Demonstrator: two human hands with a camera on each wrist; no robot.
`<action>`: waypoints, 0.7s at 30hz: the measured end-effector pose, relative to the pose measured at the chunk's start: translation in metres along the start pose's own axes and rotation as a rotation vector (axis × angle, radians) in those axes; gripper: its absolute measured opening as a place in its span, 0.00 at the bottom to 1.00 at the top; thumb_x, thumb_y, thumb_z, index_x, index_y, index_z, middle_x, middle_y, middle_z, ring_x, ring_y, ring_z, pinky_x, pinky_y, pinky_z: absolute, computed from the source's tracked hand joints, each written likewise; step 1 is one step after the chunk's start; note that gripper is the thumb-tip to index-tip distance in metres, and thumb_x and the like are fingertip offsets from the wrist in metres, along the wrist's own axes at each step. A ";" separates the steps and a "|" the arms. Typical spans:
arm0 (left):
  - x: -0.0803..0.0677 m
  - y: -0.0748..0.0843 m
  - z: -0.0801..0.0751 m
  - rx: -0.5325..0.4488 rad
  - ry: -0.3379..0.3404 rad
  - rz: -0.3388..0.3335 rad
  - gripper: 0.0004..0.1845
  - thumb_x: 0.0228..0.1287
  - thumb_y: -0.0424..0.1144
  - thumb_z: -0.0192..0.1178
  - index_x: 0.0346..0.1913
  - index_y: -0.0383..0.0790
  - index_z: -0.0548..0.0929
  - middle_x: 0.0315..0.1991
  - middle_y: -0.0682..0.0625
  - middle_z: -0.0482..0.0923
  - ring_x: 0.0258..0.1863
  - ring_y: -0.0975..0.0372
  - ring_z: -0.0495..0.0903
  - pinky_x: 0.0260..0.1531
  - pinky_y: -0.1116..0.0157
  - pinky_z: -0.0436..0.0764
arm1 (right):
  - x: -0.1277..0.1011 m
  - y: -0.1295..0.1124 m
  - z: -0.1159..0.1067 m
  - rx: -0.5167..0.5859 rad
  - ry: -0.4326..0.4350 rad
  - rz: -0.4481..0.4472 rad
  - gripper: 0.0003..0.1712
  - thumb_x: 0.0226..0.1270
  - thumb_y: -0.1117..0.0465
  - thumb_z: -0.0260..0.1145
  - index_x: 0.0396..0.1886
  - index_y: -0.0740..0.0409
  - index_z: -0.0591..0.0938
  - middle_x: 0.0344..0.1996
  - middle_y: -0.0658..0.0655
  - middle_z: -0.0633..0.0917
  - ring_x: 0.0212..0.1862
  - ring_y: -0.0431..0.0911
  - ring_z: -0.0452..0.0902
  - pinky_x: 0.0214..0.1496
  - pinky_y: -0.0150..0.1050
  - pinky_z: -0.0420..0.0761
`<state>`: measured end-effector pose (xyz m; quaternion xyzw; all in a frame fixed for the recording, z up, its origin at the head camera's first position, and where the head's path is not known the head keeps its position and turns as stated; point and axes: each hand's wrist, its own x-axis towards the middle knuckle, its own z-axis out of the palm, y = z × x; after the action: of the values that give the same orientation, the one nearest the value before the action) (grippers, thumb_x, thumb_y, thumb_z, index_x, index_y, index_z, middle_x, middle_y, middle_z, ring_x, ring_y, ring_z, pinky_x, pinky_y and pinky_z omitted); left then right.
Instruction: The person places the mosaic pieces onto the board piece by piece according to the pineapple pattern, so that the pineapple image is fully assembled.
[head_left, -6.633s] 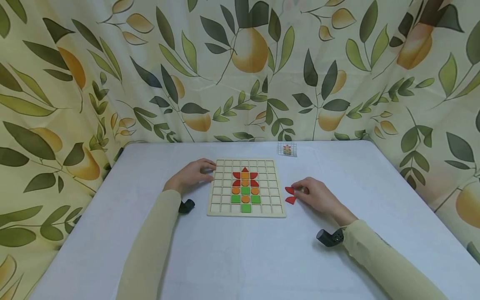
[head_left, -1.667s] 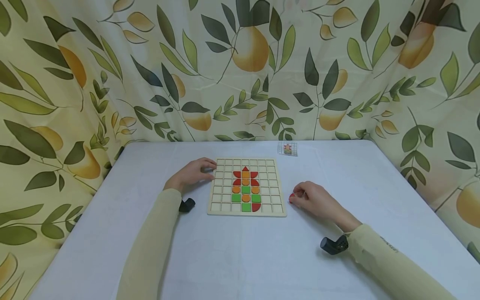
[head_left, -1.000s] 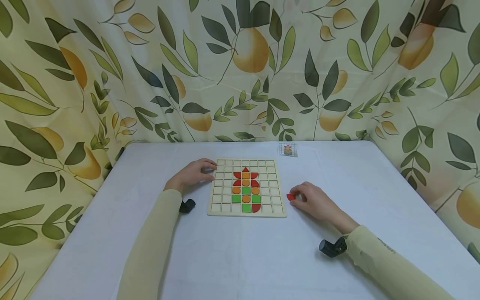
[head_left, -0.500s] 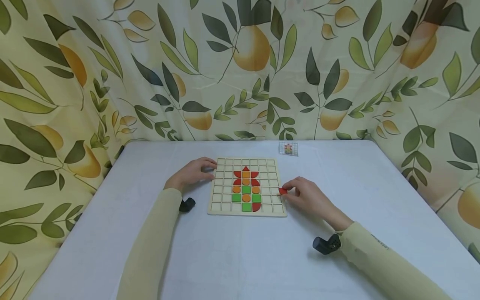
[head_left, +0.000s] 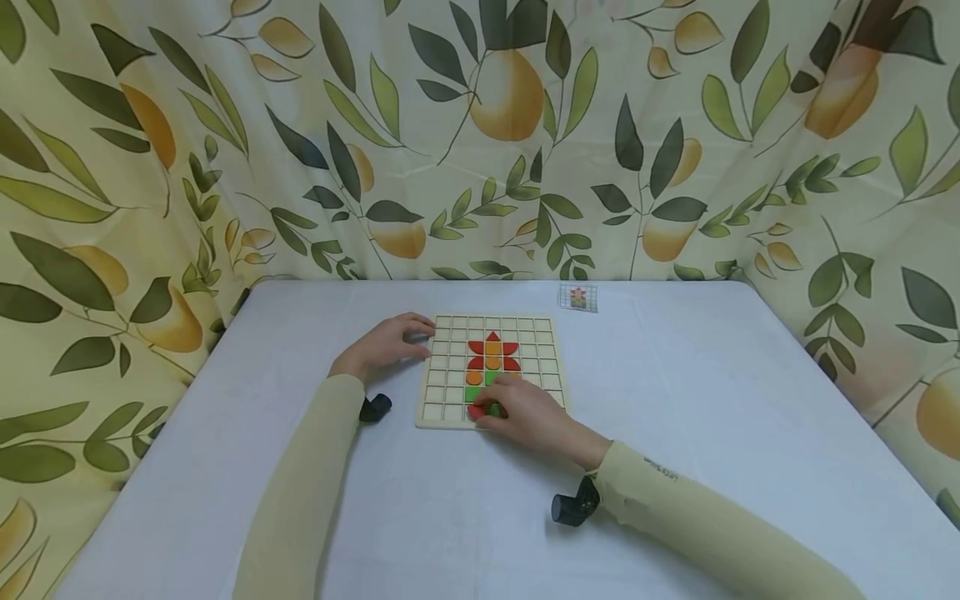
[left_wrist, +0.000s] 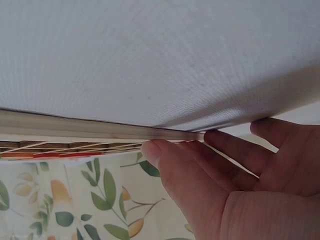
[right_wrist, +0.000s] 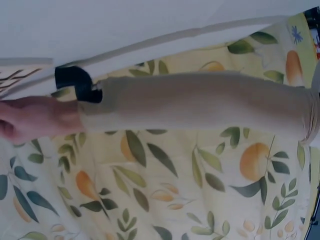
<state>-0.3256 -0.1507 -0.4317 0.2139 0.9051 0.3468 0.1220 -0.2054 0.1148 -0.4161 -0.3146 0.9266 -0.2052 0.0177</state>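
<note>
Red wooden piece (head_left: pixel 476 412) sits pinched under the right hand (head_left: pixel 525 414) at the pale wooden grid board's (head_left: pixel 450 392) near edge; left hand (head_left: pixel 386 347) (fingers flat, seen close only from the wrist) steadies its far-left corner.

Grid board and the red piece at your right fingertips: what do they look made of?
The grid board looks like pale unfinished wood, probably thin plywood: matt, with a layered edge in the left wrist view. The red piece under the right hand looks like painted wood, flat and evenly coloured, though mostly hidden.
</note>
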 end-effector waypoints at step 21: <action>0.001 -0.002 0.001 -0.016 0.008 0.016 0.21 0.56 0.42 0.64 0.54 0.42 0.78 0.60 0.54 0.69 0.65 0.59 0.61 0.68 0.58 0.57 | 0.008 -0.004 0.012 -0.021 0.049 0.005 0.10 0.57 0.50 0.67 0.38 0.45 0.84 0.35 0.43 0.78 0.34 0.36 0.70 0.35 0.29 0.75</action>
<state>-0.3267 -0.1510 -0.4334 0.2186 0.9010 0.3558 0.1172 -0.2074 0.1022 -0.4249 -0.3074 0.9296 -0.2030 -0.0079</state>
